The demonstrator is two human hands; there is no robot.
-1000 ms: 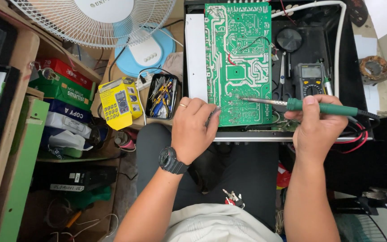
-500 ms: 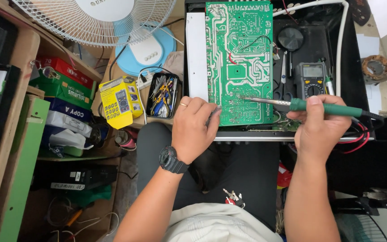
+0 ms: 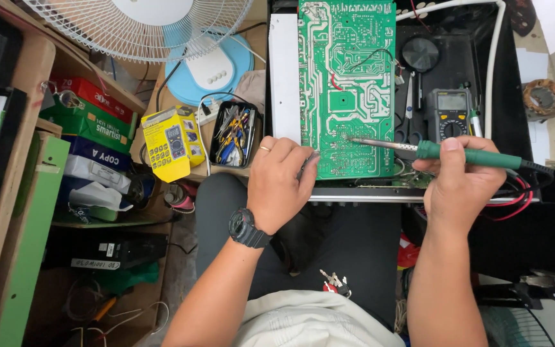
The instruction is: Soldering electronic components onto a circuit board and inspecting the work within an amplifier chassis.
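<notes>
Right hand (image 3: 460, 183) grips the green-handled soldering iron (image 3: 467, 155), its long axis level, tip leftward on the green circuit board (image 3: 347, 83) near its lower edge; left hand (image 3: 281, 183), fingers curled, steadies the board's lower-left corner.

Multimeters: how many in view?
2. A dark multimeter right of the green circuit board, above the right hand; a yellow packaged multimeter far left of it. Clutter may hide others.

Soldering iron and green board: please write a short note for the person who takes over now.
Right hand: grips the green-handled soldering iron, tip on the lower part of the green circuit board.
Left hand: rests at the board's lower left edge, fingers bent; whether it holds anything is hidden.
Nearby: multimeter right of the board, tool tray to its left.
Done: iron on the board.
Left: cannot judge whether the joint is finished.
</notes>
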